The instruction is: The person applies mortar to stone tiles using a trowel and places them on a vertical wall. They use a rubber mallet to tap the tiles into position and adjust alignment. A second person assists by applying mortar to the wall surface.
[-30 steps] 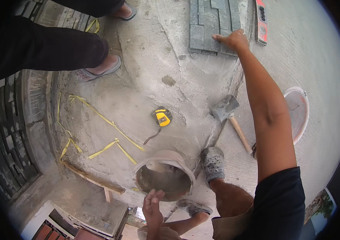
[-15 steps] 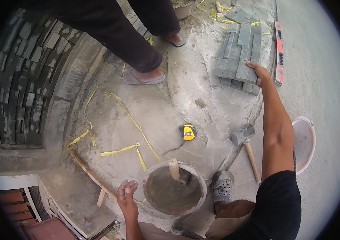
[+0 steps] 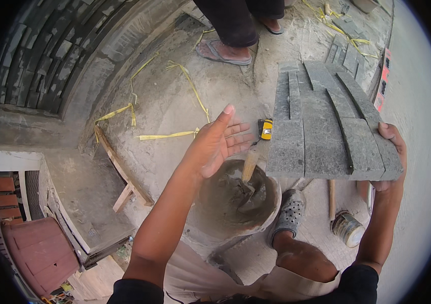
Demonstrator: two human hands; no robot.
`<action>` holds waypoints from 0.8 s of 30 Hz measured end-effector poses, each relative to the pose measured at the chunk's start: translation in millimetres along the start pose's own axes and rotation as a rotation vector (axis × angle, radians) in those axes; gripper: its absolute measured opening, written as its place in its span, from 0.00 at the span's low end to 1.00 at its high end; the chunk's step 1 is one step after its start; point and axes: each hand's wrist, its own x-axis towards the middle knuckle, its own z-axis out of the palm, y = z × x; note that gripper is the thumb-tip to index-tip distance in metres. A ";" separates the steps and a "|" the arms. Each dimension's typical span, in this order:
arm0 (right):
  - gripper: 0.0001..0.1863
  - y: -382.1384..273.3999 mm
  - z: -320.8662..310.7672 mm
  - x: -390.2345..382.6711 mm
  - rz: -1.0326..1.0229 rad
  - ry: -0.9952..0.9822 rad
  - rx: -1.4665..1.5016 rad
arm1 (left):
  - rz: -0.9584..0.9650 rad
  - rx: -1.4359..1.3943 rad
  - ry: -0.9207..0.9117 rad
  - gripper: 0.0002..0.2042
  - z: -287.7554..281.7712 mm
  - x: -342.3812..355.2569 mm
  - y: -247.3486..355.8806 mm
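A grey stone cladding panel (image 3: 322, 121) made of staggered strips is held up before me on the right. My right hand (image 3: 392, 147) grips its right edge, the thumb on the face and the other fingers mostly hidden beneath. My left hand (image 3: 223, 144) is open in the air, fingers spread, to the left of the panel and not touching it. Under that hand stands a bucket of grey mortar (image 3: 210, 202), with a wooden-handled trowel (image 3: 248, 169) standing in it. Just left of the panel, a yellow and black tape measure (image 3: 265, 129) lies on the ground.
More stone panels (image 3: 344, 55) lie at the back right, near a red level (image 3: 382, 81). A person's sandalled foot (image 3: 225, 50) is at the far side. Yellow straps (image 3: 167, 136) and a wooden frame (image 3: 122, 164) lie left. A can (image 3: 348, 228) stands near my right forearm.
My right hand has lifted the panel off the pile and brought it nearer to me. My left hand has risen and moved forward, over the bucket. The view has shifted too.
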 end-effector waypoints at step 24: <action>0.23 77.6 -10.6 -29.3 -0.021 -0.381 -1.143 | 0.368 1.205 0.596 0.17 -229.8 -60.2 132.8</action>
